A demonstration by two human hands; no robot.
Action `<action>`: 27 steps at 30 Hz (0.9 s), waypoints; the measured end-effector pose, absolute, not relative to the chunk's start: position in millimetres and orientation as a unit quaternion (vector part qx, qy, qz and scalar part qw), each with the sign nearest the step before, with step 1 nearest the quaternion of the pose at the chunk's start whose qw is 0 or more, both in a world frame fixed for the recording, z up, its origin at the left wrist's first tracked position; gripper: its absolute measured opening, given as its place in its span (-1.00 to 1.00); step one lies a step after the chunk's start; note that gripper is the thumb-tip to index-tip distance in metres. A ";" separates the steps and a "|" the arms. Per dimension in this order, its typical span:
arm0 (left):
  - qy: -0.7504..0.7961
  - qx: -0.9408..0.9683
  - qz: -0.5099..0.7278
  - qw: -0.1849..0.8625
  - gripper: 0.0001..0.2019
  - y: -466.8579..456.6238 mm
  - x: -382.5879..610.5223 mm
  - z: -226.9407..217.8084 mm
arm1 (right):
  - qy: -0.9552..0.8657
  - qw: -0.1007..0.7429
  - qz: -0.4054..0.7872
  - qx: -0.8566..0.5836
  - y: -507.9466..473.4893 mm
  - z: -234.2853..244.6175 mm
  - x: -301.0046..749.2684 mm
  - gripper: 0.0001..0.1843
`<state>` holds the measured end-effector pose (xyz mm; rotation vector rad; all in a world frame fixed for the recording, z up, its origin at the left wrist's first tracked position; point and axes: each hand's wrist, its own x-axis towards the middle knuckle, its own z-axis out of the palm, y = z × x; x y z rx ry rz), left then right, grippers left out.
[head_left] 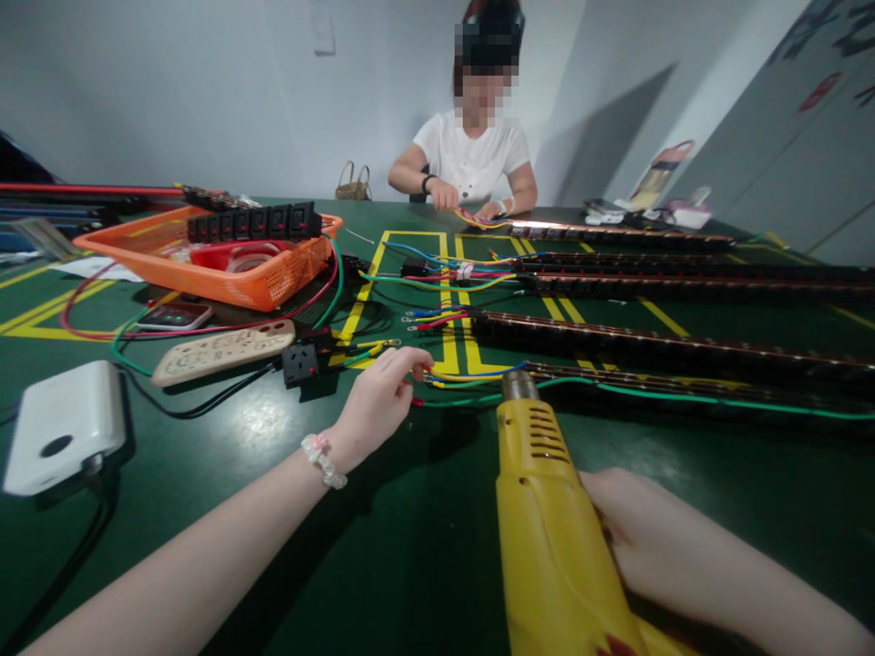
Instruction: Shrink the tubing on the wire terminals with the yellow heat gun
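Head view, lower right: the right hand (pixel 623 521) is closed around a yellow heat gun (pixel 547 510), fingers mostly hidden, apparently to keep its nozzle (pixel 520 384) directed up-frame near the coloured wires (pixel 471 376). Centre: the left hand (pixel 383 392), nearly closed, pinches the wire ends, likely for steadiness. The wires extend rightward from this hand to a black strip (pixel 717 387) at right.
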<state>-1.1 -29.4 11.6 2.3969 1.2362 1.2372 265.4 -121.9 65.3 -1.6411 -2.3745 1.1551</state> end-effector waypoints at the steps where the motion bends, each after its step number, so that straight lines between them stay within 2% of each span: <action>1: 0.416 0.804 0.417 0.084 -0.55 -29.3 -0.8 11.8 | -0.777 -0.001 0.337 -0.532 -122.4 64.5 266.1 -0.80; 4: 0.416 0.802 0.422 0.074 -0.56 -28.5 0.1 12.1 | -0.810 -0.049 0.243 -0.532 -123.3 63.4 266.4 -0.83; 9: 0.414 0.798 0.431 0.077 -0.60 -27.4 0.2 13.8 | -0.836 -0.091 0.154 -0.518 -122.2 62.8 263.9 -0.72; 17: 0.395 0.794 0.446 0.117 -0.70 -31.3 0.7 17.5 | -0.846 -0.109 0.135 -0.504 -123.3 65.1 261.9 -0.70; 27: 0.398 0.779 0.442 0.201 -0.74 -30.5 -2.1 17.0 | -0.850 -0.086 0.128 -0.504 -124.6 63.7 262.8 -0.72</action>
